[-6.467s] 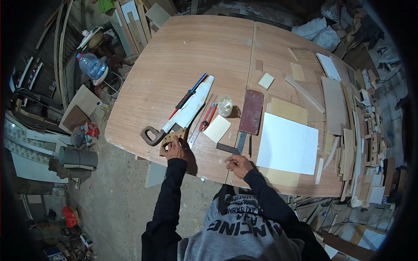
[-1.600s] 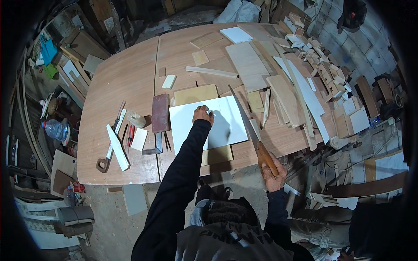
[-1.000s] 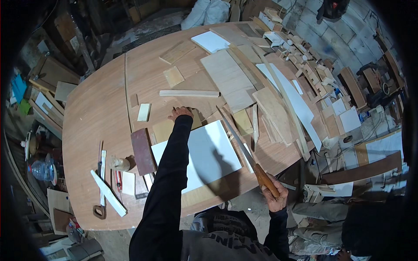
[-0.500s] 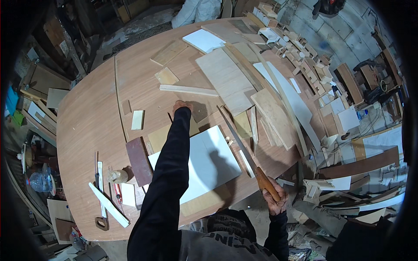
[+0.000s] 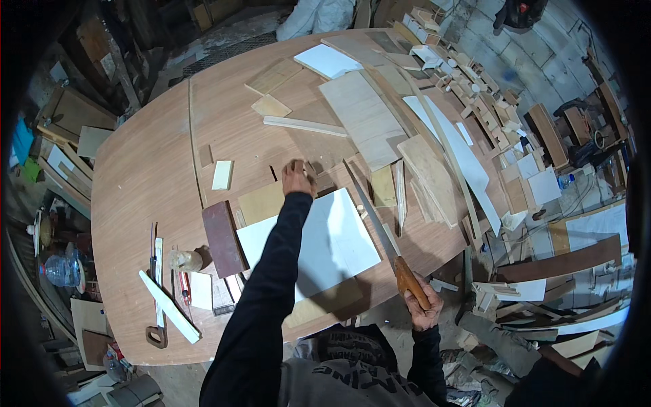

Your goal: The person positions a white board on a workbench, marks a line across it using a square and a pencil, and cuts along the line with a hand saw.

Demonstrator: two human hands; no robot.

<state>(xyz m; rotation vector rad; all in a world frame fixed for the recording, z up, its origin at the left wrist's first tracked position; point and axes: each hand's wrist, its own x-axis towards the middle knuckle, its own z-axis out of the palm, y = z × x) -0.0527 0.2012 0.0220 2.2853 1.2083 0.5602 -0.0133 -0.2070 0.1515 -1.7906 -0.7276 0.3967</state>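
Broadly, the wood-grained table point(image 5: 139, 176) spreads before me, with flat wooden offcuts point(image 5: 363, 122) crowding its far right. On its near part lies the white sheet point(image 5: 339, 237), over a yellowish board point(image 5: 260, 203) that shows past its far left edge. Just right of the sheet slants the saw point(image 5: 373, 211), its handle in my right hand point(image 5: 423, 305) — fingers wrapped round the wood, blade pointing far and left. My left hand point(image 5: 298, 178) is at the sheet's far edge, fingers curled narrow; whether they pinch anything, I can't tell. To do this well, I judge, the saw wants a quiet wrist and its teeth clear of the sheet while I reach across. The sheet looks flat and smooth, partly in shadow — the saw's blade grey and tapering, its handle orange-brown.
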